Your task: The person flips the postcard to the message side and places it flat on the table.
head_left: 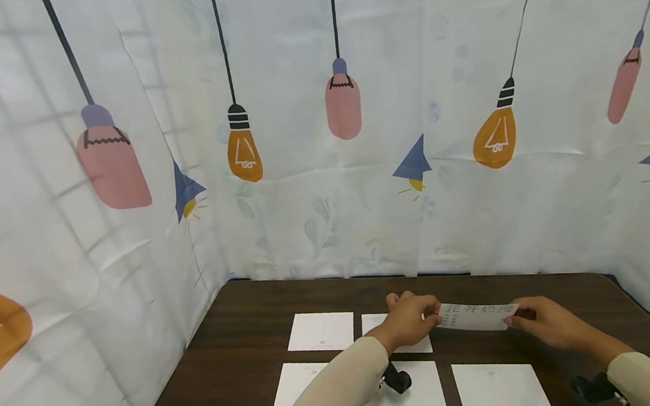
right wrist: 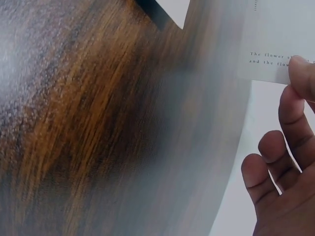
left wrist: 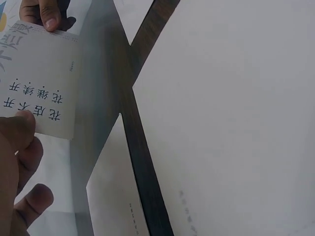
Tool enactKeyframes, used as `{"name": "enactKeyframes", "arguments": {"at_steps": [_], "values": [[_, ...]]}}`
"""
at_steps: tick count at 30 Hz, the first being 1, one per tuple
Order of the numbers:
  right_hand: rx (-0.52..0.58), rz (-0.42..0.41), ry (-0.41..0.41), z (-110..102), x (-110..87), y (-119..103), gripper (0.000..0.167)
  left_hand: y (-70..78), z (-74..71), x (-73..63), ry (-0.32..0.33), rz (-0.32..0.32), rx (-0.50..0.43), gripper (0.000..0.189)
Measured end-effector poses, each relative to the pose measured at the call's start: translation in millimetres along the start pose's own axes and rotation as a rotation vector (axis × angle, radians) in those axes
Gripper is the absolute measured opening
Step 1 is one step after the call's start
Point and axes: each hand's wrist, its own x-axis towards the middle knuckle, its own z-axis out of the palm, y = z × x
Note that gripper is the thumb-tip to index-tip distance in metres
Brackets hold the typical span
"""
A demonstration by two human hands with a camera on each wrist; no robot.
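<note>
A white printed card (head_left: 477, 317) is held up above the table by both hands, tilted. My left hand (head_left: 407, 318) pinches its left end between thumb and fingers, and my right hand (head_left: 547, 322) pinches the right end. Large grey characters and smaller dark ones show on the card (left wrist: 44, 83) in the left wrist view. Seen from the right wrist, the thumb of the right hand (right wrist: 290, 152) presses over a line of English text near the card's edge, while the other fingers curl loosely below. Under the left hand lies a white card (head_left: 421, 344), partly hidden by it.
Several more white cards lie in rows on the dark wooden table (head_left: 577, 297): one back left (head_left: 321, 331), one front left (head_left: 294, 383), one front middle (head_left: 417, 388) and one front right (head_left: 500, 387). A lamp-patterned curtain (head_left: 304, 230) borders the table's back and left.
</note>
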Motion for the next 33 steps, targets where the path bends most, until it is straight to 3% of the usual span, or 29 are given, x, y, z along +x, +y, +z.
{"name": "enactKeyframes", "arguments": {"at_steps": [12, 19, 25, 33], "values": [[-0.052, 0.013, 0.023, -1, -5.8, -3, 0.021, 0.1, 0.1, 0.2, -0.007, 0.036, -0.025, 0.002], [0.011, 0.025, -0.012, -2, -7.1, -1, 0.023, 1.2, -2.3, -2.7, -0.018, 0.03, -0.029, 0.003], [-0.022, 0.06, 0.005, -2, -9.2, -2, 0.024, 2.9, -2.7, -4.5, -0.019, 0.026, -0.02, 0.008], [-0.031, 0.044, 0.005, 0, -10.2, -3, 0.025, 2.3, -2.7, -6.3, -0.04, -0.019, -0.123, 0.021]]}}
